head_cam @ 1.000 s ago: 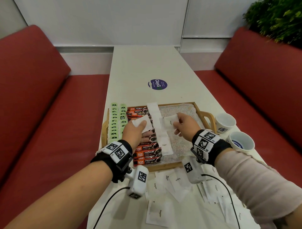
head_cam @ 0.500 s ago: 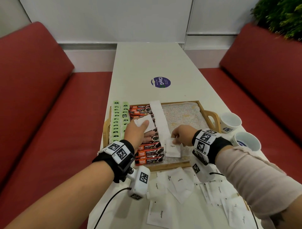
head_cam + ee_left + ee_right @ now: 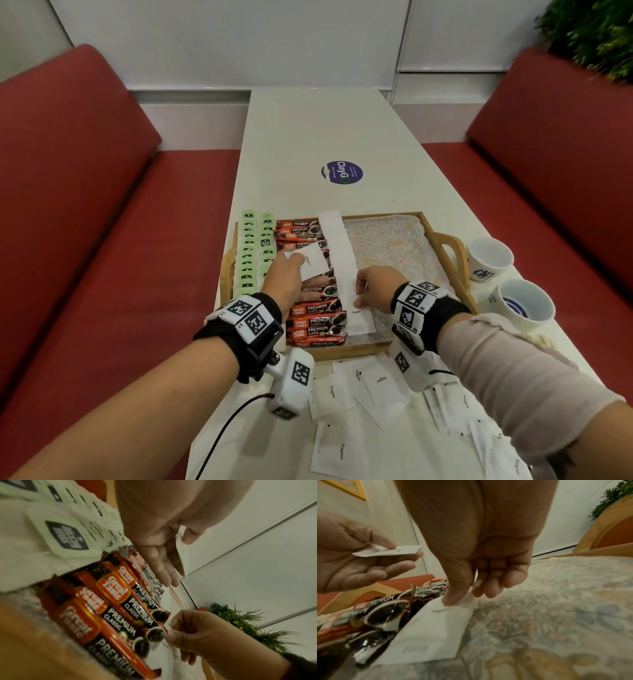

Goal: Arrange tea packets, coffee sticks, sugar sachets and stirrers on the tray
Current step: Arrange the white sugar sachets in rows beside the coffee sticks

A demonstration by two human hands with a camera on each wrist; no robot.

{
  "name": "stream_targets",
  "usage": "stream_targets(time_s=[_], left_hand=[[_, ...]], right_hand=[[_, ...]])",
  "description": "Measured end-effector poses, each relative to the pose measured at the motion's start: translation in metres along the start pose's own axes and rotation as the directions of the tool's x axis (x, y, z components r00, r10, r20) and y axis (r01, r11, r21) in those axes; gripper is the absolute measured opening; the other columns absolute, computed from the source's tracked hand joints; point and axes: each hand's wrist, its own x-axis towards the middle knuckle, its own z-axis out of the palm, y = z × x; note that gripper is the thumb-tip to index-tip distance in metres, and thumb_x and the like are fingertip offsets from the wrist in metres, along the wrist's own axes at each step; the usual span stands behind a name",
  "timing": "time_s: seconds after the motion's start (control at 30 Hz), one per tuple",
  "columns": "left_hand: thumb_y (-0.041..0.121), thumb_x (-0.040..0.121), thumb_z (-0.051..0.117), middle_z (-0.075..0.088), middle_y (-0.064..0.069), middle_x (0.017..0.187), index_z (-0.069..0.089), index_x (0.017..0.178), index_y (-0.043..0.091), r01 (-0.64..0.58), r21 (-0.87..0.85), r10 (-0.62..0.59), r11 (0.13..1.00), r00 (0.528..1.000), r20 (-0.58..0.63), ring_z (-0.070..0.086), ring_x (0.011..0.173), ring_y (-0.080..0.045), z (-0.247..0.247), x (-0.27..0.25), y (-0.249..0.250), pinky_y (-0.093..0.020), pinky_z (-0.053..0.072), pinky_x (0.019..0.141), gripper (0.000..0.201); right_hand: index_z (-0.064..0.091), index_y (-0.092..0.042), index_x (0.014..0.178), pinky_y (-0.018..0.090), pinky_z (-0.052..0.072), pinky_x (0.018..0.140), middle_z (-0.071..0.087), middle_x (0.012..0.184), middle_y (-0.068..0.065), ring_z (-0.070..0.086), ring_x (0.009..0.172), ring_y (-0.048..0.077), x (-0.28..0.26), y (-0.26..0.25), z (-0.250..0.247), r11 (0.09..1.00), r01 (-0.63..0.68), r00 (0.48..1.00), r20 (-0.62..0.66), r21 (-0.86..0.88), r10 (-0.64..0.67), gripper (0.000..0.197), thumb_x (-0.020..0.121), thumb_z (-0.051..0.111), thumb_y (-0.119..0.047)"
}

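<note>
1. Fingers [image 3: 453,599] of the right hand [image 3: 375,287] pinch the far end of a sugar sachet [image 3: 359,317] that lies flat at the near end of the white sachet column [image 3: 337,246]. The thumb presses on top and the other fingers curl under the edge.

2. The left hand [image 3: 286,281] holds a second sachet [image 3: 313,262], thumb on top and fingers loosely straight beneath, raised over the coffee sticks [image 3: 317,320]. It sits at about ten o'clock from the right hand, close by.

3. The relation that matters, I'd say: the placed sachet's long axis runs twelve to six, in line with the column, and its near end lies toward six o'clock from the right fingers. The right hand is on it; the left is nearer the column's middle, so its sachet must travel toward four o'clock to go next.

4. Both sachets are plain white, thin and flat, printed "Sugar" in small dark type. They look light and likely to slide.

5. The tray [image 3: 442,240] is wooden with a pale floral liner. From nine to three o'clock it carries green tea packets [image 3: 255,250], the red-and-black coffee sticks, then the white column, with bare liner at three o'clock.

6. More sachets [image 3: 375,383] lie scattered on the table [image 3: 325,137] at six o'clock of the tray. Two white cups [image 3: 507,274] stand at three o'clock. I see no stirrers.
</note>
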Motion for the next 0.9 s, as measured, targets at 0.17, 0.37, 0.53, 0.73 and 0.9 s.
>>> stream_targets(time_s=[0.17,0.37,0.53,0.73,0.9], left_hand=[[0.019,0.1,0.039,0.057,-0.008,0.119,0.049,0.116,0.018,0.0,0.108,0.003,0.994,1.0,-0.031,0.062,0.1,-0.027,-0.001,0.003,-0.001,-0.027,0.057,0.053,0.02],[0.016,0.097,0.051,0.062,-0.007,0.116,0.055,0.109,0.017,-0.154,0.308,0.159,0.939,0.987,0.011,0.062,0.098,-0.022,0.002,0.003,-0.002,-0.024,0.055,0.062,0.013],[0.009,0.089,0.063,0.068,-0.008,0.1,0.059,0.102,0.015,-0.199,0.363,0.156,0.91,0.977,0.144,0.064,0.081,-0.016,0.009,-0.005,-0.006,-0.031,0.053,0.068,0.014],[0.02,0.074,0.079,0.067,0.002,0.086,0.06,0.092,0.018,-0.29,0.635,0.183,0.716,0.956,0.23,0.062,0.076,-0.012,0.003,-0.011,-0.009,-0.026,0.051,0.073,0.026],[0.035,0.06,0.087,0.061,0.009,0.077,0.062,0.086,0.019,-0.358,0.859,-0.006,0.365,0.922,0.387,0.057,0.071,-0.009,-0.006,-0.02,-0.004,-0.026,0.049,0.065,0.04]], right_hand=[[0.053,-0.02,0.092,0.025,0.041,0.073,0.055,0.09,-0.003,0.052,0.084,0.015,-0.005,0.004,-0.006,0.995,0.021,0.996,-0.092,0.102,-0.012,0.025,0.082,0.072,-0.031],[0.052,-0.019,0.105,0.027,0.043,0.067,0.058,0.089,-0.004,0.055,0.078,0.015,-0.013,-0.008,-0.023,0.933,0.171,0.964,-0.25,0.318,-0.091,0.031,0.084,0.069,-0.034],[0.054,-0.014,0.096,0.019,0.045,0.054,0.062,0.083,0.004,0.057,0.062,0.015,-0.021,-0.016,-0.025,0.87,0.238,0.935,-0.345,0.432,-0.084,0.002,0.094,0.054,-0.016],[0.056,-0.014,0.091,0.011,0.041,0.048,0.058,0.07,-0.003,0.055,0.055,0.008,-0.031,-0.002,-0.02,0.888,0.19,0.951,-0.304,0.418,-0.061,0.004,0.094,0.054,-0.013],[0.055,-0.016,0.092,0.022,0.046,0.053,0.06,0.077,0.001,0.058,0.057,0.015,-0.03,0.018,-0.008,0.933,0.03,0.978,-0.204,0.359,0.047,0.003,0.092,0.058,-0.015]])
